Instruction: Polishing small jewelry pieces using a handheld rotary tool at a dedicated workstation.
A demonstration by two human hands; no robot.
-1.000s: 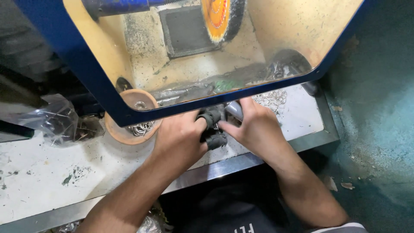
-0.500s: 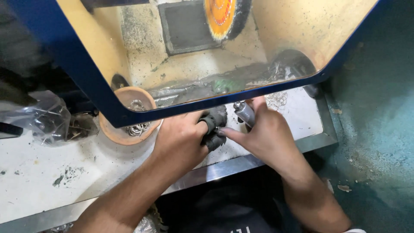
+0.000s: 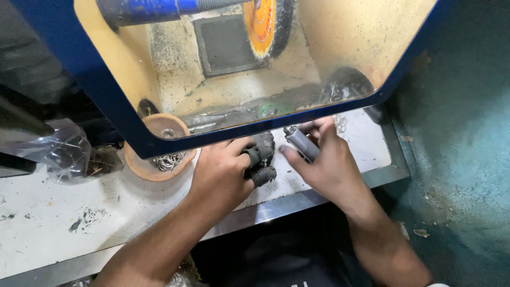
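Right hand (image 3: pixel 329 165) grips grey tool (image 3: pixel 302 143) — left hand (image 3: pixel 226 172) beside (apart).

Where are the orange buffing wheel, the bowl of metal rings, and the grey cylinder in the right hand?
orange buffing wheel (image 3: pixel 261 24), head view, on its orange face.
bowl of metal rings (image 3: pixel 139 169), head view, on the bowl's lower left rim.
grey cylinder (image 3: pixel 303 142), head view, mid-body, held in the right hand (image 3: pixel 329 170).

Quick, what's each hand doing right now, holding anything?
Left hand: curled shut, dark finger guards on its fingertips; cannot tell if it grips anything.
Right hand: closed on a small grey metal piece.
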